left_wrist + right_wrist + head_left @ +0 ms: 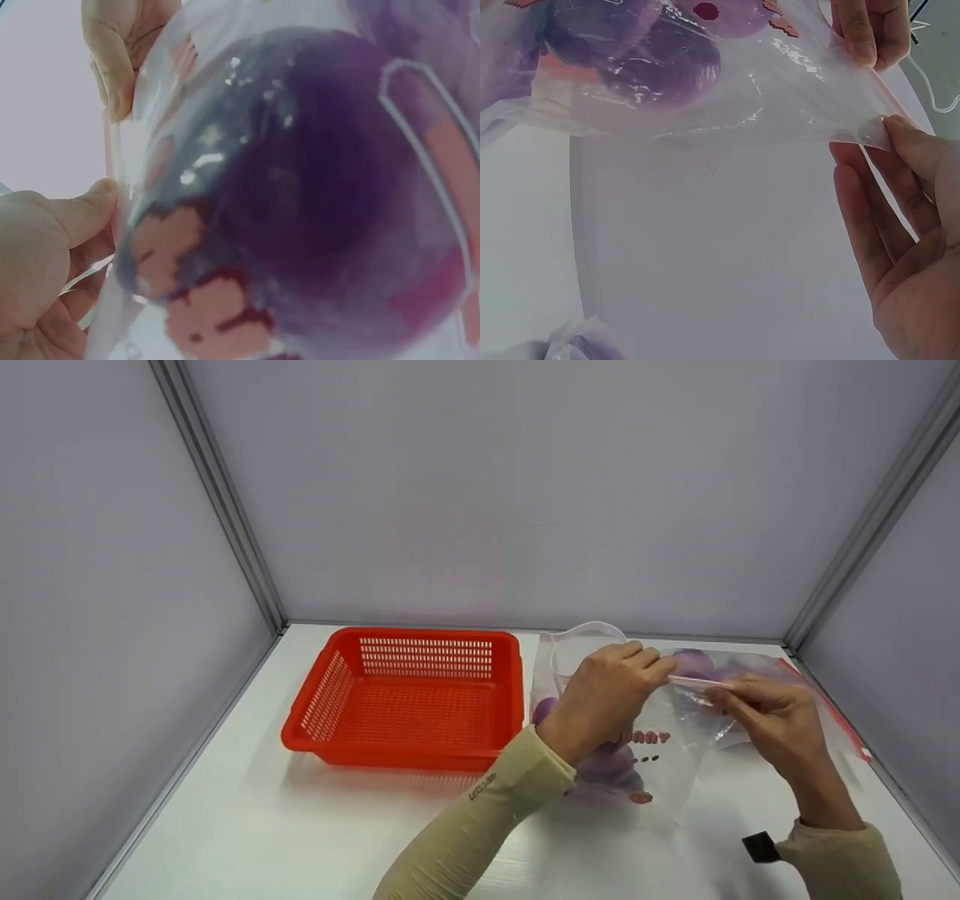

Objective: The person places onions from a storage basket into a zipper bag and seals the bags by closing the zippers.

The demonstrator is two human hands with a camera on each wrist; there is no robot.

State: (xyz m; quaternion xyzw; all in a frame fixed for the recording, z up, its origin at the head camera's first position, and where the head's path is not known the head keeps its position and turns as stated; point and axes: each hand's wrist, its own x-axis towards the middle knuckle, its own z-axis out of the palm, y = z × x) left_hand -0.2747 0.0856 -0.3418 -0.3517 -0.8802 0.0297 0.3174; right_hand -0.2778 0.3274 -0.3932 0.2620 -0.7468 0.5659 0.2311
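Observation:
A clear zip bag (679,765) with red printing hangs between both hands, purple rounded items (322,165) inside it. My left hand (606,697) pinches its pale pink top strip near the middle. Farther right on the same strip, my right hand (780,720) pinches the corner between thumb and fingers. In the right wrist view, the right hand's other fingers (866,217) spread below the bag's edge. Behind the left hand, a pale edge (592,624) arches up in a loop. What kind of items the bag holds is unclear through the plastic.
A red slotted plastic basket (420,761) stands left of the bag on the white table (225,825). Behind the right hand lies another clear bag (757,661) with purple contents and a red strip (825,709). Pale panels enclose the table's back and sides.

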